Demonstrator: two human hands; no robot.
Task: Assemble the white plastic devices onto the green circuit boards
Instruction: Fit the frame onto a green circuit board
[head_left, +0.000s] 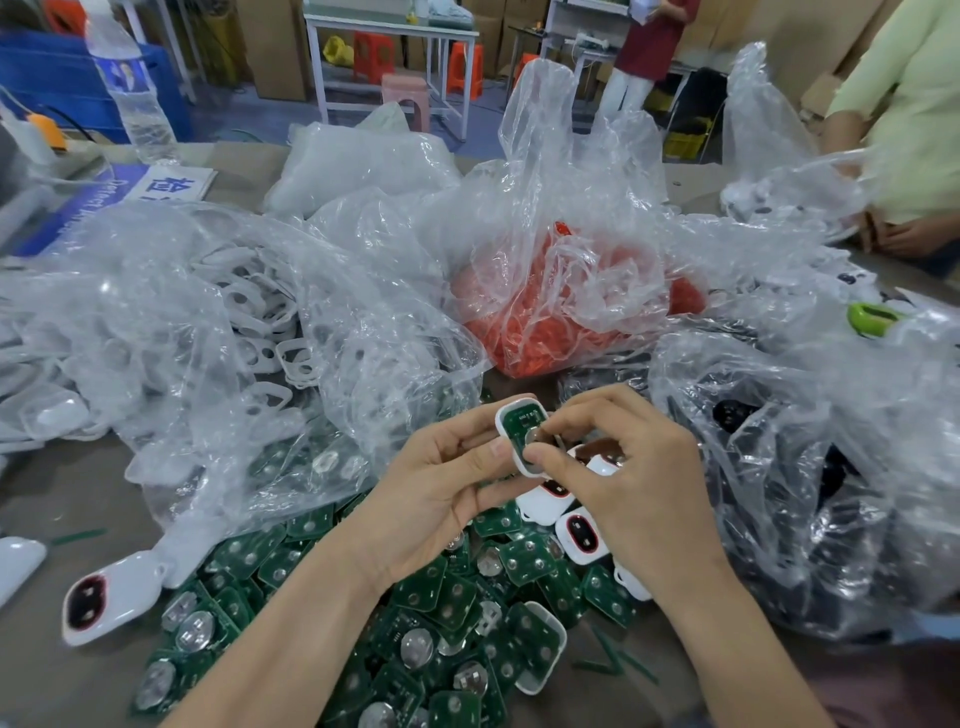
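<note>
The white shell (511, 447) is up in the air between both hands, open side facing the person, with a green board (523, 419) lying in it; the board's upper end shows, its lower end is hidden under a thumb. The left hand (441, 499) grips the shell by its left edge, fingers curled behind and thumb in front; the right hand (623, 467) has thumb and forefinger closed tight on the board's lower end, the other fingers loosely bent and holding nothing I can see.

Whether the board is fully home I cannot tell; if it sits skewed, a hard press could bend it or crack the shell's edge; a slip of that pinch would drop it.

Directly below the shell lies the heap of loose boards (447, 613), where a dropped piece would be lost among its fellows; just below and right of the shell are finished devices (582, 532) with red windows. Left of and beyond the shell is a clear bag of white shells (249, 322); beyond it a bag of orange parts (545, 343); right of it a bag of black parts (779, 457), whose loose film could snag a wrist.
</note>
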